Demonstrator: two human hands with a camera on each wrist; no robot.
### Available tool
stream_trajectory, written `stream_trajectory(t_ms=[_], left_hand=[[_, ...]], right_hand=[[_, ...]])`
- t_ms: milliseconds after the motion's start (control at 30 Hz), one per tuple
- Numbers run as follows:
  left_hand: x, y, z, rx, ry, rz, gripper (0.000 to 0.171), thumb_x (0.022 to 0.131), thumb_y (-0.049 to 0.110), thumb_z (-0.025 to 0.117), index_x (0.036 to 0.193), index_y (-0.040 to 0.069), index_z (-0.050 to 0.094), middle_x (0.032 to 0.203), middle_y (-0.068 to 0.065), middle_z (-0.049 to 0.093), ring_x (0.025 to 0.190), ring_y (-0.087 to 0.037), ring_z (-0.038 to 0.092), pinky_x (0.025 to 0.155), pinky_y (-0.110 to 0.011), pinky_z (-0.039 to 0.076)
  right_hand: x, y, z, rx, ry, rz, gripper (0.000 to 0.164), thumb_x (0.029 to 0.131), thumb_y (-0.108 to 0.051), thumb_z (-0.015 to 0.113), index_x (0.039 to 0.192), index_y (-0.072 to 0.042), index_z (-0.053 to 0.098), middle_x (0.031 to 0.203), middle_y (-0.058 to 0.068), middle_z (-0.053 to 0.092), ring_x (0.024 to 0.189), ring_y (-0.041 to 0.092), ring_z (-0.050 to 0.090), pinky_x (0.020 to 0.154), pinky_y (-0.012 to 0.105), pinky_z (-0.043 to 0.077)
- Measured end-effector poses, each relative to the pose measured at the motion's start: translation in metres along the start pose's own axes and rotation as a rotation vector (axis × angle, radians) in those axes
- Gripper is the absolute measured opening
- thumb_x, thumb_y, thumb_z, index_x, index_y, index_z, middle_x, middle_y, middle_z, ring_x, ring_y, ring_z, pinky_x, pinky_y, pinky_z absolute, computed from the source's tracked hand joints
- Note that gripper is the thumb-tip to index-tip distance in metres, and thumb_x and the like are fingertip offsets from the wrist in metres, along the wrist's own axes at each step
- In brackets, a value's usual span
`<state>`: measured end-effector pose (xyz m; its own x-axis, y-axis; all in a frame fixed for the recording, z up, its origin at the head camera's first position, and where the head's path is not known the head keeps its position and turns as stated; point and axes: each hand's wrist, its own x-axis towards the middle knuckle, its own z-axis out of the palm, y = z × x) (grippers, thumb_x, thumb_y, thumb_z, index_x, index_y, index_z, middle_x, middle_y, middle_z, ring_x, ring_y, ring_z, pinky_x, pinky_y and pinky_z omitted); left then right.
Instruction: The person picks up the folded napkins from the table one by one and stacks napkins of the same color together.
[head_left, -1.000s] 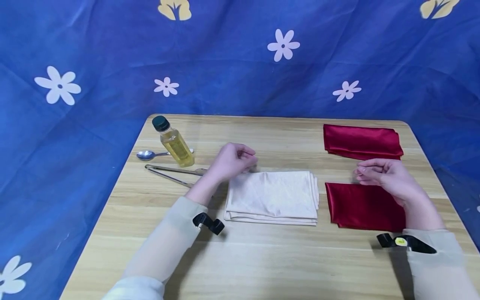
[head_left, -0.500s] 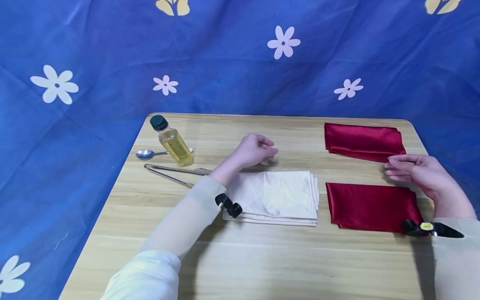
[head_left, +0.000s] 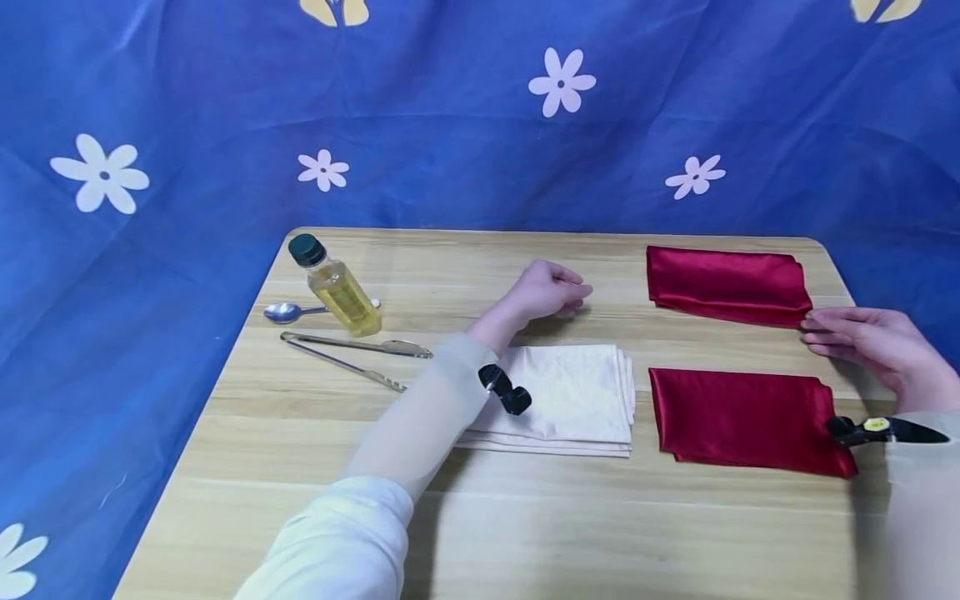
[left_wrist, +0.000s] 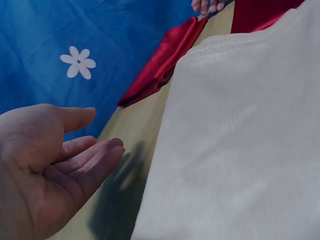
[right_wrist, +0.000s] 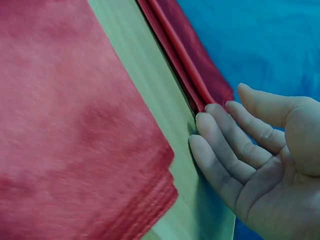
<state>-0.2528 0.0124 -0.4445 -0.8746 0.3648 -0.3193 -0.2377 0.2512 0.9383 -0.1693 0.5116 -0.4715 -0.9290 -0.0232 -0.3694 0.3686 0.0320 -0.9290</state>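
Observation:
My left hand (head_left: 546, 290) hovers over the table just behind a folded white cloth (head_left: 577, 392). Its fingers are loosely bent with nothing between them, and in the left wrist view the thumb stands apart from them. My right hand (head_left: 873, 333) is at the near right corner of the far folded red satin cloth (head_left: 723, 283). In the right wrist view its fingertips (right_wrist: 205, 120) reach that cloth's end; whether they touch is hard to tell. The thumb is spread away. A second folded red satin cloth (head_left: 750, 421) lies nearer, and my right wrist is beside its right end.
On the left of the wooden table (head_left: 247, 500) are a bottle of yellow liquid (head_left: 341, 292) with a dark green cap, a metal spoon (head_left: 285, 312) partly behind it, and metal tongs (head_left: 345, 350). A blue flowered curtain (head_left: 450, 150) hangs behind the table.
My left hand has moved right and slightly away, from the white cloth's left corner to behind its middle. The right hand has moved right to the far red cloth's corner. The cloths stay in place.

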Motion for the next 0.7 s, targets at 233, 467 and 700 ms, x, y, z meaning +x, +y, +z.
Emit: stream_trajectory(t_ms=[233,467,700], left_hand=[[0.027,0.002,0.045,-0.022,0.083,0.002,0.033,0.098,0.014,0.079,0.124,-0.006,0.069,0.098,-0.015,0.078,0.088,-0.027,0.077,0.075,-0.031,0.064],[0.042,0.021,0.087,0.009,0.067,-0.044,0.034,0.102,0.017,0.075,0.127,-0.005,0.069,0.1,-0.013,0.079,0.09,-0.021,0.077,0.076,-0.026,0.063],[0.063,0.023,0.09,-0.312,0.06,-0.067,0.031,0.104,-0.001,0.065,0.128,-0.019,0.062,0.114,-0.032,0.072,0.11,-0.041,0.072,0.093,-0.042,0.061]], right_hand=[[0.008,-0.009,-0.017,-0.219,0.231,0.105,0.023,0.104,-0.039,0.066,0.082,-0.04,0.073,0.086,-0.019,0.073,0.08,0.005,0.074,0.07,0.023,0.063],[0.019,-0.027,-0.012,-0.235,0.269,0.108,0.026,0.103,-0.038,0.069,0.077,-0.041,0.072,0.084,-0.02,0.069,0.078,0.003,0.071,0.067,0.02,0.061],[0.035,-0.037,0.007,-0.281,0.272,0.194,0.024,0.095,-0.046,0.078,0.073,-0.038,0.072,0.081,-0.02,0.069,0.076,0.0,0.068,0.066,0.018,0.059]])
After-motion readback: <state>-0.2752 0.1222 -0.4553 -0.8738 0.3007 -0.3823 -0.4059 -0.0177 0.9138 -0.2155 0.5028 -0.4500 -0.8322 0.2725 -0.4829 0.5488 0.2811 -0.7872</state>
